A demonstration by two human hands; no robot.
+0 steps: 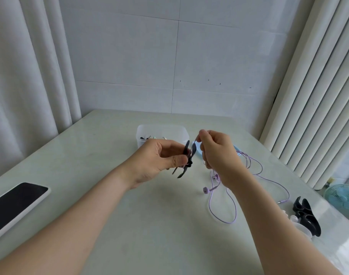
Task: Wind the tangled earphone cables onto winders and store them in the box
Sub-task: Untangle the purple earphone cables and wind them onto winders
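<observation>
Left hand (159, 157) gripping black winder (187, 158), right hand (215, 151) pinching purple earphone cable (229, 205), translucent box (162, 133) just beyond.

I've got a grey tiled wall (169, 56) at twelve, a white curtain (30, 76) at nine, pleated drapes (318, 96) at three, and a pale table (110, 195) at six.

Table (110, 205) is a pale green glossy slab. 1 see-through plastic box (161, 130) sits far middle, and 1 phone (16, 203) in a white case lies screen-up at the left edge. Purple earphones (232, 221) sprawl in loose loops on the right, with their jack plug (281, 202) near some black winders (306, 217) at the right edge and clear winders (302, 229) touching those.
</observation>
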